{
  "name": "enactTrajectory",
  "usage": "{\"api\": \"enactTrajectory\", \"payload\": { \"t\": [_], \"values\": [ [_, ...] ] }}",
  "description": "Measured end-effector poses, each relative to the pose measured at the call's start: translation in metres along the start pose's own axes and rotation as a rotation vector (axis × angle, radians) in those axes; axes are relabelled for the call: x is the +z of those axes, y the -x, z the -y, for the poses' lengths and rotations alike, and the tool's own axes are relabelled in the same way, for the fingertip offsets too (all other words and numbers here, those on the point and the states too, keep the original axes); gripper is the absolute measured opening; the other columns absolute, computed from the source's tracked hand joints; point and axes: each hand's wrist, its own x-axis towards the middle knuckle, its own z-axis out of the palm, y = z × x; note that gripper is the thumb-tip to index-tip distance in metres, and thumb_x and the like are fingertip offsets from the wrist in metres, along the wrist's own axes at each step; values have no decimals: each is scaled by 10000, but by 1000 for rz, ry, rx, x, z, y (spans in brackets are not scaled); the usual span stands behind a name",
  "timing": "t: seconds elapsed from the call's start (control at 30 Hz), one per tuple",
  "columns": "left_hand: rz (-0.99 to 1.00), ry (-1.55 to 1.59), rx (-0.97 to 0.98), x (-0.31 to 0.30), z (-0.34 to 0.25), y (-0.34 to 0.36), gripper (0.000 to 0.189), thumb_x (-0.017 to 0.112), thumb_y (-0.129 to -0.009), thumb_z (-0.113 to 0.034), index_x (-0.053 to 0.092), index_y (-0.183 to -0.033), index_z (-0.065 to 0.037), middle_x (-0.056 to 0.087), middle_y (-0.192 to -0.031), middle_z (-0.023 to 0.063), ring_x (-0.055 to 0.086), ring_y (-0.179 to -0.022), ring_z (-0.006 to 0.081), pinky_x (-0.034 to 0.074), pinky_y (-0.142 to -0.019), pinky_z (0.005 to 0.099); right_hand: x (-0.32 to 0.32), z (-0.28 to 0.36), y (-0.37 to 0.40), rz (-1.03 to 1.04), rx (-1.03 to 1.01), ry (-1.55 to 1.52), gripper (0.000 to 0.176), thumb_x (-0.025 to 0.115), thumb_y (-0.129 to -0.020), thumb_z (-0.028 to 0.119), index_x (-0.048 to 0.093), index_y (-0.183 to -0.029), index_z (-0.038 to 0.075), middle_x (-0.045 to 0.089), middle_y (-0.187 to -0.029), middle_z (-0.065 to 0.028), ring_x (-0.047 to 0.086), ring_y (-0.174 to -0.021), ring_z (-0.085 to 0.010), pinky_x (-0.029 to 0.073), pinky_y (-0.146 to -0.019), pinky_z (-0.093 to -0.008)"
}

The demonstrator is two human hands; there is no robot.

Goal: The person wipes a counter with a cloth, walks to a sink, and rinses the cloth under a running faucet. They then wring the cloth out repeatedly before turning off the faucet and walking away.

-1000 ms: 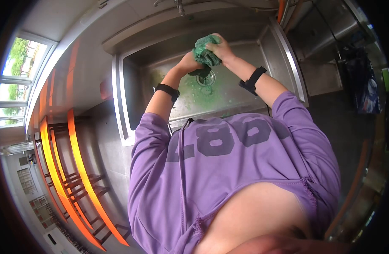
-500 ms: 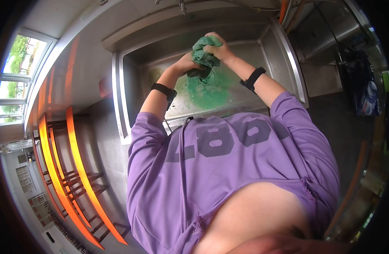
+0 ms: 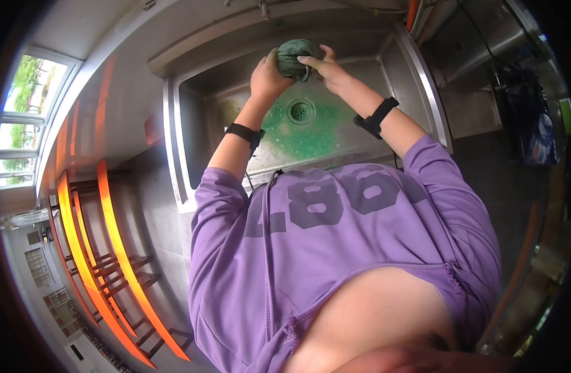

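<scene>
Fingers of L hand [image 3: 268, 79] & R hand [image 3: 330, 71] clamped on 2 sides of bunched green cloth [image 3: 294, 55], up over sink [image 3: 223, 69], beyond drain [image 3: 301, 112]. Green liquid [image 3: 310, 144] around drain. Cloth prob. handles best w/ even grip, 2 thumbs firm, loose folds tucked in, held low so drips stay in sink

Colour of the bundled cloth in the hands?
The cloth is dark, muted green; it shows best in the head view.
</scene>
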Motion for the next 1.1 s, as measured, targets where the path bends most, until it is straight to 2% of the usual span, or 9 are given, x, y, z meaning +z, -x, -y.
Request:
{"api": "enactTrajectory", "payload": {
  "t": [0.07,0.1,0.27,0.47,0.67,0.77,0.9,1.0,1.1],
  "values": [
    [-50,-163,217,-12,-7,-2,691,736,-509,-216,498,-1147,-97,562,-921,88,546,-796,292,473,-703,373,-7,40,23,379,502,-422,743,672,-675,507,389,-1216,85,441,-1160,-203,456,-1070,-326,319,-947,-483],
    [-49,-229,356,-15,-5,-3,683,723,-511,-205,500,-1150,-114,557,-896,74,539,-767,281,470,-683,375,2,59,40,333,480,-601,677,591,-746,523,416,-1219,72,432,-1218,-176,439,-1118,-333,326,-938,-543],
    [-51,-384,730,-20,-5,-5,570,634,-614,-184,495,-1167,-182,533,-887,17,518,-730,250,456,-647,374,-15,51,29,427,635,-683,536,575,-785,421,454,-1175,74,494,-1165,-162,475,-1090,-341,357,-925,-558],
    [-27,-10,581,-25,-6,2,819,761,-534,-207,409,-1271,-145,463,-1175,164,510,-991,317,453,-825,407,-22,26,25,393,523,-632,423,560,-799,324,494,-1130,69,536,-1119,-146,543,-1011,-297,440,-856,-516],
    [230,231,360,-32,6,-1,955,812,-467,-214,353,-1301,-139,189,-1371,275,420,-1130,411,427,-884,406,-25,22,28,544,371,-575,450,555,-808,276,448,-1195,73,535,-1132,-116,554,-999,-258,483,-829,-443],
    [-6,232,464,-35,7,9,945,809,-481,-206,344,-1299,-114,259,-1347,262,431,-1126,390,422,-900,398,-25,33,37,610,311,-543,451,561,-810,268,443,-1204,82,532,-1134,-107,550,-1007,-234,488,-824,-430],
    [-80,361,365,-18,21,13,943,809,-473,-193,349,-1291,-99,402,-1273,203,456,-1107,363,411,-918,379,-27,39,36,631,232,-463,488,589,-798,263,413,-1229,114,503,-1167,-94,532,-1031,-229,490,-817,-434],
    [65,357,275,-27,13,11,871,792,-494,-170,394,-1267,-117,471,-1204,171,476,-1084,345,412,-911,374,-29,37,31,634,182,-382,537,603,-792,259,367,-1259,139,469,-1205,-94,515,-1052,-254,482,-818,-464],
    [102,309,401,-28,12,6,720,766,-513,-147,496,-1180,-141,540,-1075,137,523,-997,310,443,-844,369,-37,49,33,728,233,-203,587,624,-783,271,332,-1279,161,447,-1223,-98,491,-1083,-274,461,-836,-493]
  ]
}}
